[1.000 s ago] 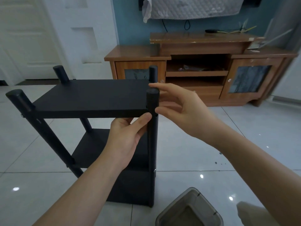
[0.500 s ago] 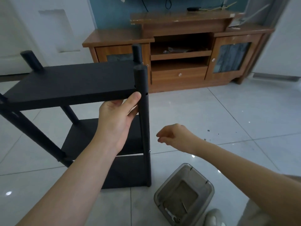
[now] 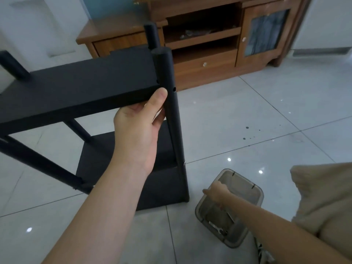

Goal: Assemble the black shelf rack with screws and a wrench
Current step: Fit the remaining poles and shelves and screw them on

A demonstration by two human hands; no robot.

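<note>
here the top board (image 3: 76,88) of the black shelf rack (image 3: 163,187) runs off to the left of the front post (image 3: 167,73), level with the post's upper part. just left of that post the left hand (image 3: 137,130) grips the board's corner, thumb pressed on the front edge and fingers curled underneath. on the post itself an empty screw hole (image 3: 174,89) shows at board height, so this joint is probably loose. the board looks stiff and fairly light, the post smooth and apt to slip; holding right at the corner, hard against the post, seems the surest hold. below and right of the post the right hand (image 3: 217,193) dips into a clear bin (image 3: 253,185); whether its fingers hold anything i cannot tell.
</note>
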